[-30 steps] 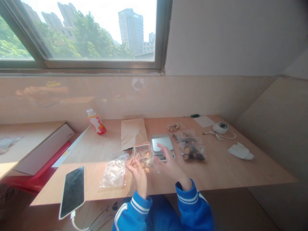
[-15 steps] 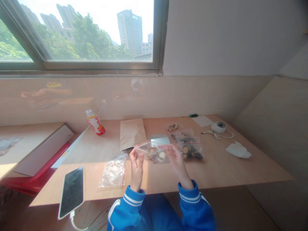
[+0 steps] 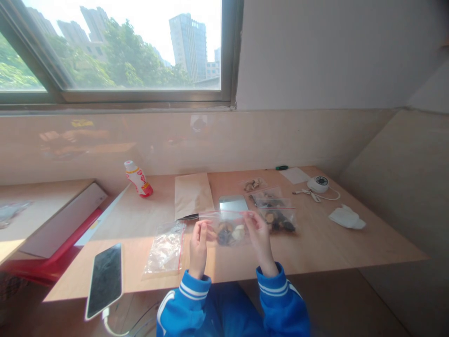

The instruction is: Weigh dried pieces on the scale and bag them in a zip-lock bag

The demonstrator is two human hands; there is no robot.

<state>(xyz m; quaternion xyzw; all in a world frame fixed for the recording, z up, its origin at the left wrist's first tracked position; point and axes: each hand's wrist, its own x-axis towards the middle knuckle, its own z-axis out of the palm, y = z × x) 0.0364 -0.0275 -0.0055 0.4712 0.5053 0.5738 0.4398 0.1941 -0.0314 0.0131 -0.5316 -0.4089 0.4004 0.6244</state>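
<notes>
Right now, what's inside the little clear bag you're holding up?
The clear bag, held by the left hand and right hand, holds some brown and pale lumps; what they are is too blurry to tell.

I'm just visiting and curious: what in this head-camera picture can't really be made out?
- Pieces inside the clear bag held by the left hand and right hand: too small and blurred to identify.
- Scale: its front part is hidden behind the bag.
- Label on the bottle: too small to read.
- Phone cable: cut off by the bottom edge.
</notes>
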